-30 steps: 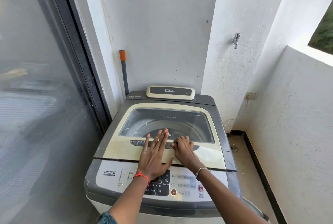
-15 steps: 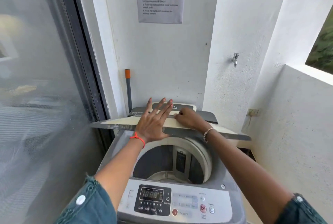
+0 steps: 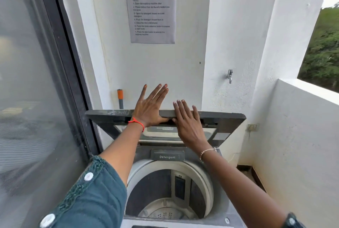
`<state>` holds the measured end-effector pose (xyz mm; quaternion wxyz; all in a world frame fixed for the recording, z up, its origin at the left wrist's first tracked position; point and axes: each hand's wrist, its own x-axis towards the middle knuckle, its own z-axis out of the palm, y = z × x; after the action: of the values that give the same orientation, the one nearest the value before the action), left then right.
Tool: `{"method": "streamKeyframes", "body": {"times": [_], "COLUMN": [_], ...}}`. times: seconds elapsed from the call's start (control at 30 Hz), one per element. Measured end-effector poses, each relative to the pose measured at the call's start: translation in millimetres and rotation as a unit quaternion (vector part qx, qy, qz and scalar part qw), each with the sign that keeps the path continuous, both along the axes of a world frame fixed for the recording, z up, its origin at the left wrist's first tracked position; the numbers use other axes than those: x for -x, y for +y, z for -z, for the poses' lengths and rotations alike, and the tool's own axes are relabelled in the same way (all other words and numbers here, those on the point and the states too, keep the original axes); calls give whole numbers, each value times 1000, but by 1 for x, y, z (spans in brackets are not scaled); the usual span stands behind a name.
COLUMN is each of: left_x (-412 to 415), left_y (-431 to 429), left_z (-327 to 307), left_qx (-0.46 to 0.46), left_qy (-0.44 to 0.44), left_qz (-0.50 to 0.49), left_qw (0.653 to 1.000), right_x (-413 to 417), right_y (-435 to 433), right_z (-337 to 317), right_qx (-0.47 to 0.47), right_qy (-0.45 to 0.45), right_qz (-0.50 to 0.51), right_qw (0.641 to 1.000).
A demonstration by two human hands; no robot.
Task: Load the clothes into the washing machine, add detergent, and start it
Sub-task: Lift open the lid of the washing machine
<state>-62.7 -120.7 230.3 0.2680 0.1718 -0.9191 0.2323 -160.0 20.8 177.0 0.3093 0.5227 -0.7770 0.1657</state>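
Observation:
The top-loading washing machine point(image 3: 227, 220) stands in front of me with its grey lid point(image 3: 229, 123) swung up, nearly upright. My left hand point(image 3: 149, 105) lies flat against the lid's top edge, fingers spread and reaching above it, thumb along the edge. My right hand point(image 3: 189, 123) presses flat on the lid just to the right, fingers apart. Below the lid is the closed drawer marked "Detergent" point(image 3: 167, 156). The drum point(image 3: 165, 209) is open and I see no clothes in it. No clothes or detergent container are in view.
A glass sliding door point(image 3: 36, 99) runs along the left. A sheet of instructions point(image 3: 152, 7) hangs on the wall behind the machine, with a tap point(image 3: 229, 75) to its right. A low white balcony wall point(image 3: 302, 136) closes the right side. An orange-tipped pole point(image 3: 120, 97) leans behind the machine.
The lid was shut a second ago and has swung up from flat to nearly upright, both hands rising with it. My right hand has opened from curled to flat. The drum now shows.

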Motion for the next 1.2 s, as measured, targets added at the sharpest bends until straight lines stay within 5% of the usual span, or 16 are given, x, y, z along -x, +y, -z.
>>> {"method": "streamKeyframes", "body": {"times": [0.2,0.47,0.87,1.2], "left_x": [30,64,111,129], "left_y": [-9,-37,-82,-96], "left_z": [-3,-9,-10,-10], "left_qx": [-44,-94,-115,-126], "left_qy": [79,123,51,16], "left_qz": [-79,-17,-33,-53], "left_qw": [993,988,991,991], "right_x": [31,68,118,133], "right_y": [-26,-57,-113,-130], "right_z": [-27,-51,-68,-70], "right_qx": [-23,-34,-30,-113], "right_qy": [-21,-47,-120,-81], "right_qz": [-17,-30,-25,28], "right_qw": [999,998,992,990]}}
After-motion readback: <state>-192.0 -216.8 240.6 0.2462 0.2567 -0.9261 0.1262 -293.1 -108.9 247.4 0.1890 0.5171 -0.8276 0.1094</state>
